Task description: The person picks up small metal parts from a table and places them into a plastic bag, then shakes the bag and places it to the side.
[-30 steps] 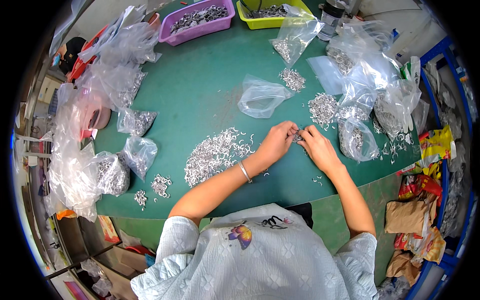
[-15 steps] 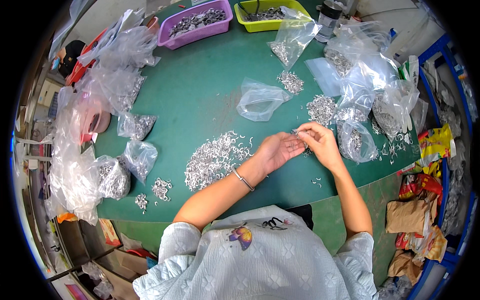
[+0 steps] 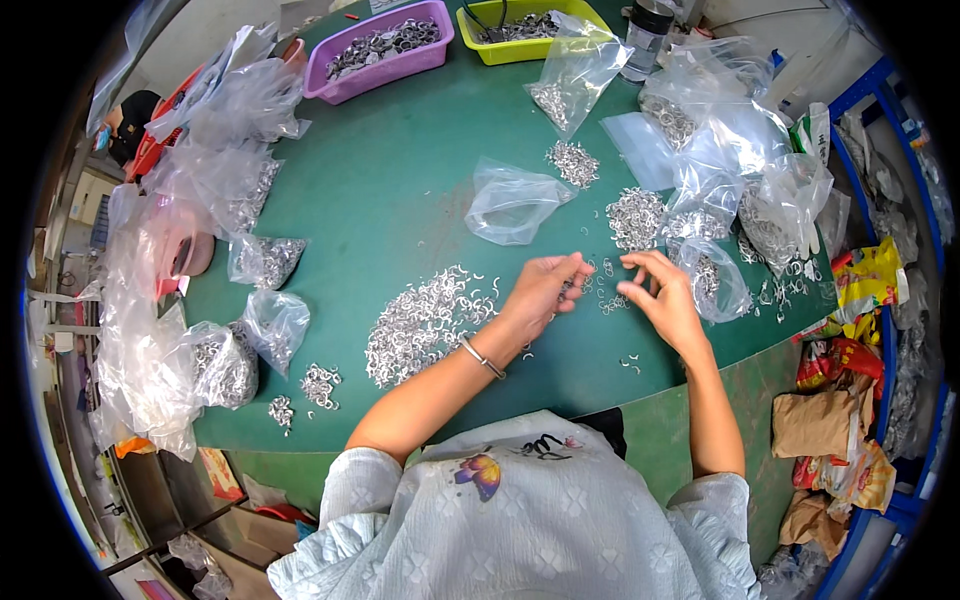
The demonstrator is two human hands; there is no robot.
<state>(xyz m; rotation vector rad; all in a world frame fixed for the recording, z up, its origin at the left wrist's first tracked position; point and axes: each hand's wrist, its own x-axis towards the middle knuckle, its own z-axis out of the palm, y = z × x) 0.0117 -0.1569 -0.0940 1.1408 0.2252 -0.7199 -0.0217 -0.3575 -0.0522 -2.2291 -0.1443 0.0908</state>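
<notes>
My left hand (image 3: 545,292) is curled with its fingertips together, and a few small curved metal pieces (image 3: 566,290) show between thumb and fingers. To its right, my right hand (image 3: 664,300) hovers with thumb and forefinger apart, and I see nothing in it. Between the hands lies a loose scatter of small metal rings (image 3: 608,297) on the green table (image 3: 390,170). A wide heap of silvery C-shaped pieces (image 3: 415,325) spreads beside my left forearm. Beyond my right hand sits a smaller pile of metal pieces (image 3: 636,218).
Filled clear bags (image 3: 225,365) line the left edge, and more bags (image 3: 775,225) crowd the right. A flattened clear bag (image 3: 515,203) lies mid-table. At the back stand a purple basket (image 3: 325,88), a yellow-green basket (image 3: 500,52) and a dark-lidded jar (image 3: 647,40).
My left hand has turned from palm-up and closed its fingers. My right hand has drawn away to the right and opened, uncovering metal rings between the hands.
</notes>
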